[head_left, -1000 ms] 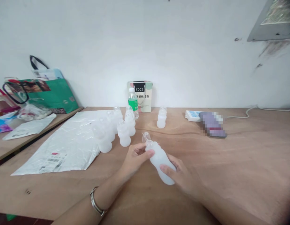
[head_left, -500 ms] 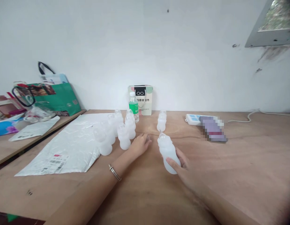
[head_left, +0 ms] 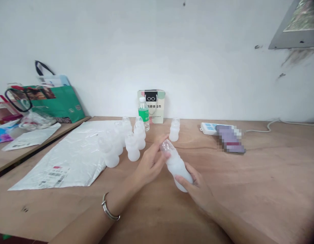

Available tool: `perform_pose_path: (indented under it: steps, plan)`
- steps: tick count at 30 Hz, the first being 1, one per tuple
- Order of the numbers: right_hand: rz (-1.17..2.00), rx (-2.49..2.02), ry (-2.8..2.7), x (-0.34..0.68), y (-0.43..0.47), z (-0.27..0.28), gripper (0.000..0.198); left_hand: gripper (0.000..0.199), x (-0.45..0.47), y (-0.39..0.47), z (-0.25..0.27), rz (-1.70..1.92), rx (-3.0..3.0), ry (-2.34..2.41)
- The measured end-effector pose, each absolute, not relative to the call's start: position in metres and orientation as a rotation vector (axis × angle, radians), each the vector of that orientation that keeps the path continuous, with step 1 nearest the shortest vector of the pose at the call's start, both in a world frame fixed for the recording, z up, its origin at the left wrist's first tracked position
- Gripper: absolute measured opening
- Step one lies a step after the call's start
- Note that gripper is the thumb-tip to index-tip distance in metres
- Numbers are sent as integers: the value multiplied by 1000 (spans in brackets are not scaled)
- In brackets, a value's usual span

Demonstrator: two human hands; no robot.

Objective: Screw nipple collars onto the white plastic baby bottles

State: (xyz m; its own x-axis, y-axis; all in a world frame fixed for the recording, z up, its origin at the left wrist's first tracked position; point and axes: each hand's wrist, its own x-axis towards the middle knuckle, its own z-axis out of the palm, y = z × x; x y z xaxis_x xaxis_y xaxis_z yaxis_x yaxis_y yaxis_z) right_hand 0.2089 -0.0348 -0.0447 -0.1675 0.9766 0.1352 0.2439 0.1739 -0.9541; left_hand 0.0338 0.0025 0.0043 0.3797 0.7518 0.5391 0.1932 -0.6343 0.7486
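Note:
My right hand (head_left: 194, 184) is wrapped around the lower part of a frosted white plastic bottle (head_left: 179, 171) with a ribbed, wavy body. The bottle tilts up and to the left above the table. My left hand (head_left: 153, 159) has its fingers closed around a clear cap (head_left: 167, 145) at the bottle's top end. How firmly the cap sits on the neck cannot be made out. Behind my hands a similar capped bottle (head_left: 174, 130) stands upright. Left of my left hand, several more such bottles stand in a group, one of them the front bottle (head_left: 133, 150).
A white mailing bag (head_left: 70, 152) lies at the left. At the back stand a water bottle with a green label (head_left: 144, 115) and a paper bag (head_left: 160, 105). A power strip (head_left: 205, 128) and a blurred purple phone-like object (head_left: 229, 140) lie at the right. A green bag (head_left: 65, 105) is far left.
My left hand has moved right and up to the bottle's top, bringing the clear cap over its tip. The bottle tilts a little more to the left, still in my right hand.

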Motion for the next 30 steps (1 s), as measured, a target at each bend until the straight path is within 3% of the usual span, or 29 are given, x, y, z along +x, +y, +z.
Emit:
perform_pose_path:
  steps: [4,9,12,18,22,26,30]
  plan:
    - [1051,-1191,-1583,205,-40,-35,37,75,32,0,-2,1263,2204,915]
    - [1020,-1242,-1642,200,-42,-26,36,64,37,-2,-11,1336,2112,931]
    - [1015,-1222,-1671,199,-42,-26,36,71,42,-4,-17,1408,2002,798]
    - [950,-1151,-1711,205,-32,-38,41,70,47,-1,-15,1234,2004,833]
    - [641,-1128,-1854,242,-3,-53,50,63,39,3,-8,1256,2129,1018]
    - [-76,-1665,-1494,327,36,-69,45,58,27,12,-10,1243,2287,1232]
    - [-204,-1915,-1272,408,55,-80,51,53,22,23,-14,1191,2474,1340]
